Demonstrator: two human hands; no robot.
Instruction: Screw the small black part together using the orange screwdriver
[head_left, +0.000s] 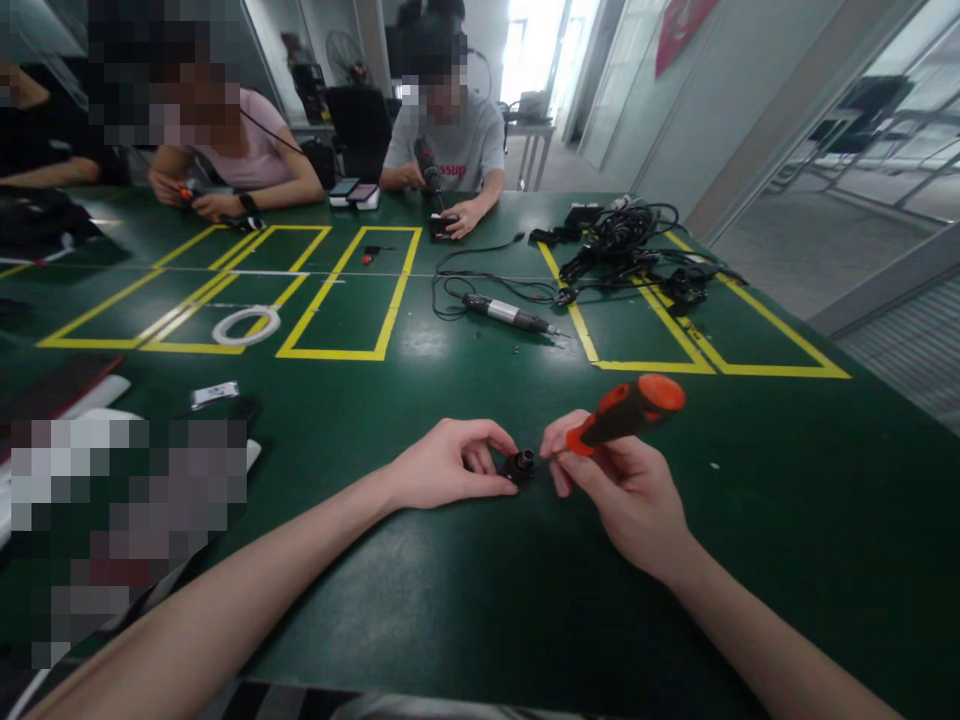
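On the green table (420, 600), my left hand (450, 462) pinches a small black part with a round metal-coloured fitting (520, 464) between thumb and fingers. Its exact kind is too small to make out. My right hand (622, 490) is closed around the lower end of a screwdriver (626, 412) with an orange and black handle. The handle leans up to the right, while its shaft end points down toward the black part. The tip is hidden by my fingers or too fine to see, so I cannot tell whether it touches.
Ahead lies an electric screwdriver (510, 314) with a cord, left of a heap of black cables (626, 240). A white tape ring (246, 325) rests on yellow-taped rectangles. Across the table a person (450, 140) holds a power tool over a black block (444, 226); others sit left.
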